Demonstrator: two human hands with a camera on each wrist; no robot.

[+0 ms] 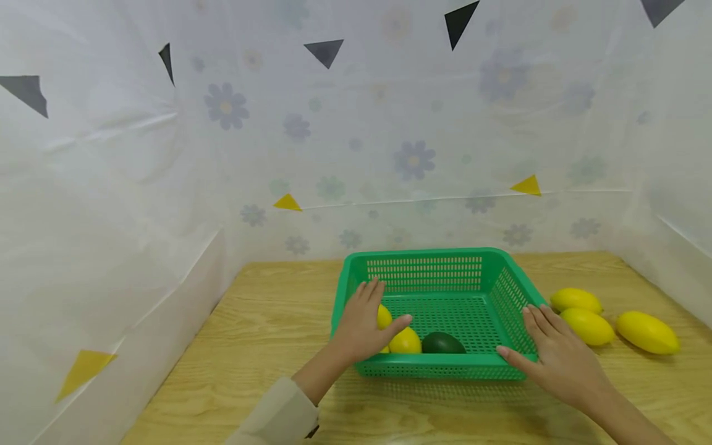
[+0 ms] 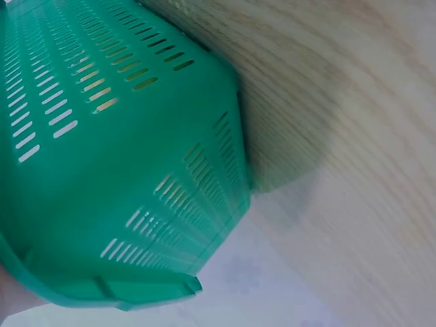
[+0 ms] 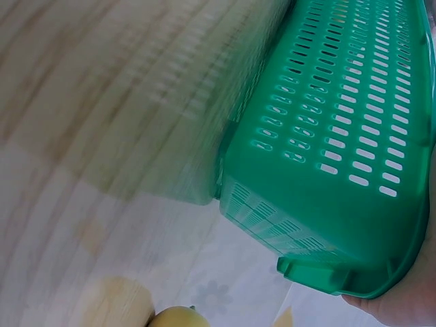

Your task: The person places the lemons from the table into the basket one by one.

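A green plastic basket [image 1: 439, 371] stands on the wooden table, its slotted side filling much of both wrist views. My left hand [image 1: 361, 324] lies over its near left corner, fingers straight and thumb spread above the inside. At the near right corner, my right hand [image 1: 562, 358] rests on the rim with its fingers extended and its thumb at the front edge. Inside, partly hidden by the left hand and front wall, are yellow lemons [image 1: 406, 341]. Beside them is a dark green avocado-like fruit [image 1: 442, 343].
Right of the basket lie three more lemons, the outermost lemon [image 1: 648, 332] apart from the other two. White flower-patterned sheeting [image 1: 356, 142] encloses the table [image 1: 267, 315] at the back and sides. The basket's far side is near the back edge.
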